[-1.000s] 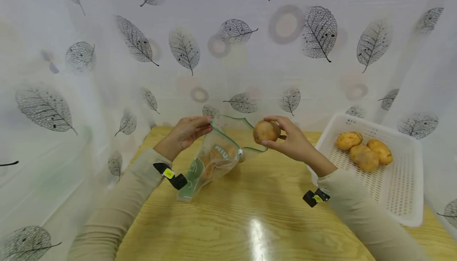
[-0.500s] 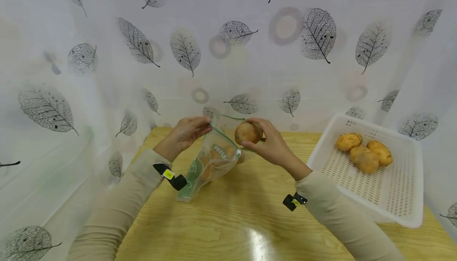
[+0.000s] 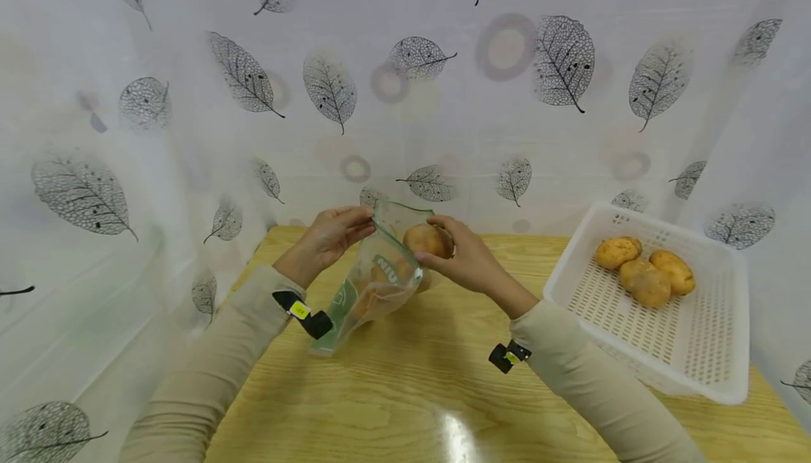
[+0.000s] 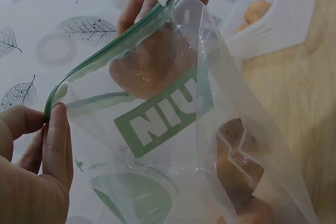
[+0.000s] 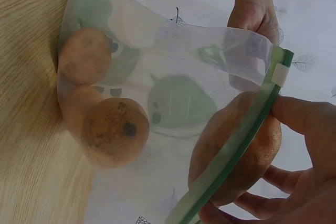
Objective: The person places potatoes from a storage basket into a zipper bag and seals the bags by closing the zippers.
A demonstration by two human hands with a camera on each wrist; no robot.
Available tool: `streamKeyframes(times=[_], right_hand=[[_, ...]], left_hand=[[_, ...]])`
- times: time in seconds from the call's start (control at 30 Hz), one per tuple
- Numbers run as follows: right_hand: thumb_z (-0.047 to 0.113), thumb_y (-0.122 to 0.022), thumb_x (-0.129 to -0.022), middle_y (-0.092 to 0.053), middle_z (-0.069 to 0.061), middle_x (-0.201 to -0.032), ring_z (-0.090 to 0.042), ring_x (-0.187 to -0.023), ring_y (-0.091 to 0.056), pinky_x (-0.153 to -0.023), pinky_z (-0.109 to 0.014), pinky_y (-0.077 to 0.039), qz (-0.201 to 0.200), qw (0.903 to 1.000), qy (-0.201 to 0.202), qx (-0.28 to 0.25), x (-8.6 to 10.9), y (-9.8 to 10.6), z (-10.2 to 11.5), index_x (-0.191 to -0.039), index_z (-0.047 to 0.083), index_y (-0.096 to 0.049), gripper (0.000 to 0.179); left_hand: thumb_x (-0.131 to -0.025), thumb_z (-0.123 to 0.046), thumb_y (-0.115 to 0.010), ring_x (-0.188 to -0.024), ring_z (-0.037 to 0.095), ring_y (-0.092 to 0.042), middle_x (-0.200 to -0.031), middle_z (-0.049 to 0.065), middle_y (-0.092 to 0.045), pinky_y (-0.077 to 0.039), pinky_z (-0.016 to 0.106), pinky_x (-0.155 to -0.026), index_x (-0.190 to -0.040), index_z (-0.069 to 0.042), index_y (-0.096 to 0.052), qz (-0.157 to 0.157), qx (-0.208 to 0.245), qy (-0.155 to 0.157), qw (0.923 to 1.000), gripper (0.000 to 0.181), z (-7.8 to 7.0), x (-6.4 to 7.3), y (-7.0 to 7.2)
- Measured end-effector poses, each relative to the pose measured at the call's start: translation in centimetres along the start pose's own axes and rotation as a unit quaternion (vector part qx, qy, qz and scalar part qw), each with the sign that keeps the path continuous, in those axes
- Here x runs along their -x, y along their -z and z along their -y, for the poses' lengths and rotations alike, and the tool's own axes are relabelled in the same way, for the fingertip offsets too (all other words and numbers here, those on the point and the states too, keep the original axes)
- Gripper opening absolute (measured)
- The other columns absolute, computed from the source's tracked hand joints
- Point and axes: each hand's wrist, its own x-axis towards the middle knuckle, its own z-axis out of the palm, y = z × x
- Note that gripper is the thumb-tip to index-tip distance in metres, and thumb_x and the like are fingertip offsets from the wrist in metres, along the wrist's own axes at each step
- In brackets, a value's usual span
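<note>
My left hand (image 3: 329, 239) pinches one corner of the rim of a clear zip bag (image 4: 168, 161) with green print, keeping its mouth apart. A white slider (image 5: 280, 75) sits on the bag's green zip edge. My right hand (image 3: 467, 255) holds a brown potato (image 5: 236, 145) between thumb and fingers, partly inside the bag's mouth. Lower in the bag, several more potatoes (image 5: 115, 132) rest, seen through the plastic in the right wrist view.
On the right of the wooden table (image 3: 405, 392) stands a white perforated basket (image 3: 709, 336) with 3 potatoes (image 3: 645, 283) in it. A pale curtain (image 3: 405, 125) with leaf prints hangs behind and to the left.
My right hand has moved left with the potato, from outside the bag's rim into its mouth. My left hand has stayed at the bag's corner.
</note>
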Motion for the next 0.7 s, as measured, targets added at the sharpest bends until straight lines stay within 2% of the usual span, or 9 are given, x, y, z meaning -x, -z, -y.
streamKeyframes(times=[0.1,0.2,0.3,0.43,0.53,0.63,0.7], right_hand=[[0.037,-0.064,-0.093,-0.039,-0.016,-0.148,-0.041,-0.128,-0.044,-0.100,-0.058,-0.046,0.023,0.9997,-0.007,-0.002,0.0,0.0,0.2,-0.147,0.009,-0.034,0.067],[0.037,-0.055,-0.098,-0.035,-0.019,-0.149,-0.043,-0.127,-0.045,-0.101,-0.057,-0.046,0.049,0.9983,-0.009,-0.030,0.0,0.0,0.1,-0.149,0.008,-0.031,0.063],[0.034,-0.047,-0.102,-0.042,-0.018,-0.146,-0.041,-0.122,-0.051,-0.099,-0.054,-0.049,0.073,0.9957,-0.008,-0.055,-0.2,-0.1,0.1,-0.146,0.008,-0.037,0.052],[0.029,-0.045,-0.103,-0.054,-0.014,-0.136,-0.034,-0.117,-0.056,-0.097,-0.050,-0.051,0.087,0.9942,0.009,-0.062,-0.4,-0.2,0.2,-0.138,0.006,-0.050,0.042],[0.027,-0.048,-0.102,-0.058,-0.014,-0.131,-0.031,-0.114,-0.059,-0.097,-0.049,-0.052,0.055,0.9961,0.025,-0.064,-0.4,-0.1,0.1,-0.132,0.003,-0.056,0.039],[0.024,-0.053,-0.100,-0.058,-0.016,-0.130,-0.033,-0.118,-0.056,-0.100,-0.050,-0.049,-0.014,0.9984,0.028,-0.046,-0.4,0.0,-0.5,-0.129,0.003,-0.058,0.036],[0.024,-0.057,-0.098,-0.056,-0.016,-0.133,-0.036,-0.121,-0.053,-0.102,-0.052,-0.047,-0.053,0.9981,0.012,-0.027,-0.5,0.2,-1.2,-0.130,0.003,-0.057,0.037]], left_hand=[[-0.097,0.002,-0.052,-0.072,0.011,-0.066,-0.078,0.004,-0.067,-0.059,0.018,-0.073,-0.081,-0.007,-0.072,-0.001,-0.003,-0.002,1.0000,0.027,0.0,0.0,-0.1],[-0.097,0.001,-0.052,-0.072,0.011,-0.066,-0.079,0.003,-0.067,-0.059,0.018,-0.073,-0.082,-0.007,-0.071,0.000,-0.006,-0.002,1.0000,0.026,-0.1,0.1,-0.1],[-0.097,0.000,-0.052,-0.074,0.012,-0.066,-0.081,0.003,-0.067,-0.059,0.018,-0.074,-0.084,-0.007,-0.071,0.002,-0.008,-0.001,1.0000,0.024,-0.2,-0.1,0.0],[-0.097,0.000,-0.052,-0.075,0.012,-0.066,-0.082,0.004,-0.066,-0.059,0.018,-0.075,-0.086,-0.007,-0.070,0.003,-0.007,-0.002,1.0000,0.021,-0.5,-0.2,0.1],[-0.097,0.000,-0.052,-0.075,0.012,-0.067,-0.082,0.004,-0.067,-0.059,0.018,-0.075,-0.087,-0.006,-0.069,0.004,-0.004,-0.003,1.0000,0.020,-0.7,-0.4,0.3],[-0.097,0.000,-0.052,-0.075,0.012,-0.067,-0.081,0.003,-0.068,-0.059,0.018,-0.075,-0.086,-0.006,-0.070,0.006,-0.001,-0.002,1.0000,0.022,-0.9,-0.6,0.6],[-0.097,0.000,-0.053,-0.075,0.012,-0.067,-0.081,0.003,-0.069,-0.059,0.019,-0.074,-0.085,-0.007,-0.071,0.007,0.002,-0.002,1.0000,0.023,-1.0,-0.7,0.7]])
